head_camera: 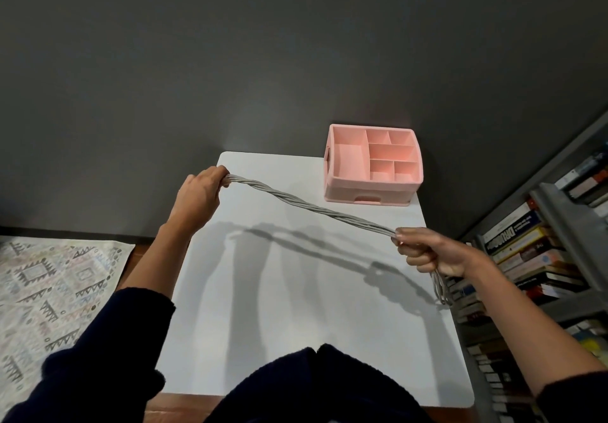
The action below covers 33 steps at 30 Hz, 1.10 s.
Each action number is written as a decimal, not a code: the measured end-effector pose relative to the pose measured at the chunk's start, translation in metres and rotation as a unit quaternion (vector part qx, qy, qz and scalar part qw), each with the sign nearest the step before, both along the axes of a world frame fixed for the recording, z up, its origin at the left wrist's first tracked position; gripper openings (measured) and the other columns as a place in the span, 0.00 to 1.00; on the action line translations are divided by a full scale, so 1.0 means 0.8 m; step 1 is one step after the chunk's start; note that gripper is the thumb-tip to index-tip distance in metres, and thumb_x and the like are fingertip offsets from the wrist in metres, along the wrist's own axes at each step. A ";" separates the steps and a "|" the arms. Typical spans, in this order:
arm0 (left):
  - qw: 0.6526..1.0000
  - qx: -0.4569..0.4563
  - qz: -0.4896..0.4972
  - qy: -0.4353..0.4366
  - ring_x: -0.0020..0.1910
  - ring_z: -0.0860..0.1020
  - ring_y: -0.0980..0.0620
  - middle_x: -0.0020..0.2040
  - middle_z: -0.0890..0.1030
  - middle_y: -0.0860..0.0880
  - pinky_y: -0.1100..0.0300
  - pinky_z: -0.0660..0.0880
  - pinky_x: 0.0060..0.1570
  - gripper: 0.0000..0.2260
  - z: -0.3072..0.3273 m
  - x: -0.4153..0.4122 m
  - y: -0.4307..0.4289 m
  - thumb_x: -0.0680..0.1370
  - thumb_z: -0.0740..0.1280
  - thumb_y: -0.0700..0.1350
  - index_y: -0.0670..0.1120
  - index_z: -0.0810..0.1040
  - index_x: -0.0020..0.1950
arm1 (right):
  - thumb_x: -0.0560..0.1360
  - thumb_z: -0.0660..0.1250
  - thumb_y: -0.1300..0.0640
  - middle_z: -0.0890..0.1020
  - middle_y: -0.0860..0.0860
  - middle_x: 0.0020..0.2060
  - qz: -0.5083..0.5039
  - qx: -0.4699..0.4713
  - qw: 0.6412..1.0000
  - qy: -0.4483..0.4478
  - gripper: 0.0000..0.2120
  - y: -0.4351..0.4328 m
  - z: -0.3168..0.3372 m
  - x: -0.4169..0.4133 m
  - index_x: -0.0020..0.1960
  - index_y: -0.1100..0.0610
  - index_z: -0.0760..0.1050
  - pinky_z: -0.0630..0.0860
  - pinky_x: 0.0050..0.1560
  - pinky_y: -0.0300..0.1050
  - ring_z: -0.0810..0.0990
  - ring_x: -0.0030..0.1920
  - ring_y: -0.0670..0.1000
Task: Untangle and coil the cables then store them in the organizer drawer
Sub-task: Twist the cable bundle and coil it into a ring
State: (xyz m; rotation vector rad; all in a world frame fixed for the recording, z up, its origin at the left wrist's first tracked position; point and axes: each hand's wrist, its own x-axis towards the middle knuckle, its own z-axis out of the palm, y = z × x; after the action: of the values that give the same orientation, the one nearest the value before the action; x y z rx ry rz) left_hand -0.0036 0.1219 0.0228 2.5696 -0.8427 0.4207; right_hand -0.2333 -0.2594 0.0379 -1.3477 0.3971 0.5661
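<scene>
A grey cable bundle, several strands twisted together, stretches taut above the white table. My left hand grips its far-left end in a fist. My right hand grips the other end near the table's right edge, and a short loop of cable hangs below that fist. The pink organizer stands at the table's far right corner, with open compartments on top and a shut drawer in its front.
A dark grey wall lies behind the table. A grey shelf with stacked books stands close on the right. A patterned rug covers the floor at the left. My dark sleeves and clothing fill the lower edge.
</scene>
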 end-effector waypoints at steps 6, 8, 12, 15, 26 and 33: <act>1.000 0.008 -0.011 0.013 0.34 0.74 0.37 0.38 0.75 0.44 0.55 0.62 0.35 0.05 -0.001 0.003 0.013 0.77 0.63 0.31 0.40 0.72 0.44 | 0.68 0.75 0.48 0.72 0.53 0.31 -0.043 -0.121 0.987 -0.097 0.21 0.008 -0.011 -0.006 0.45 0.61 0.68 0.58 0.19 0.34 0.60 0.24 0.44; 1.000 0.010 -0.017 0.023 0.34 0.75 0.37 0.38 0.75 0.43 0.55 0.64 0.34 0.05 -0.005 0.004 0.020 0.77 0.63 0.32 0.40 0.73 0.44 | 0.77 0.67 0.52 0.74 0.53 0.32 -0.014 -0.268 0.953 -0.143 0.12 0.015 -0.013 -0.002 0.44 0.60 0.69 0.65 0.22 0.40 0.65 0.24 0.47; 0.999 0.002 -0.025 0.040 0.33 0.74 0.36 0.38 0.75 0.43 0.50 0.70 0.33 0.05 -0.008 0.006 0.025 0.77 0.62 0.32 0.40 0.73 0.44 | 0.81 0.54 0.44 0.74 0.46 0.31 0.048 -0.600 0.787 -0.136 0.15 0.019 -0.019 0.006 0.41 0.48 0.70 0.70 0.39 0.48 0.73 0.35 0.49; 0.998 -0.003 -0.032 0.045 0.32 0.73 0.36 0.37 0.74 0.44 0.49 0.70 0.33 0.05 -0.001 0.006 0.026 0.78 0.62 0.32 0.40 0.72 0.44 | 0.80 0.51 0.39 0.69 0.46 0.29 0.076 -0.514 0.848 -0.102 0.21 0.022 -0.025 0.010 0.37 0.52 0.66 0.68 0.37 0.46 0.69 0.32 0.50; 0.995 -0.043 -0.046 0.083 0.32 0.71 0.41 0.36 0.71 0.49 0.48 0.70 0.34 0.08 -0.004 -0.010 0.006 0.78 0.58 0.30 0.41 0.72 0.44 | 0.57 0.81 0.53 0.52 0.44 0.21 -0.104 0.139 0.983 0.064 0.19 -0.006 -0.012 0.004 0.29 0.55 0.69 0.50 0.16 0.32 0.46 0.21 0.45; 0.996 -0.032 -0.048 0.064 0.32 0.71 0.41 0.37 0.70 0.50 0.52 0.68 0.34 0.07 0.012 0.005 0.021 0.78 0.61 0.32 0.42 0.71 0.43 | 0.76 0.64 0.62 0.74 0.54 0.35 -0.048 -0.014 0.998 0.035 0.04 -0.015 -0.016 -0.003 0.47 0.60 0.68 0.54 0.18 0.31 0.59 0.20 0.42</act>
State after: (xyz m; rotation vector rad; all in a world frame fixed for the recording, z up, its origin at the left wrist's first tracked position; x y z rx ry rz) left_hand 0.0003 0.1385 0.0322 2.4556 -0.8872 0.2489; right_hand -0.2353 -0.2713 0.0252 -1.3301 0.5249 0.5307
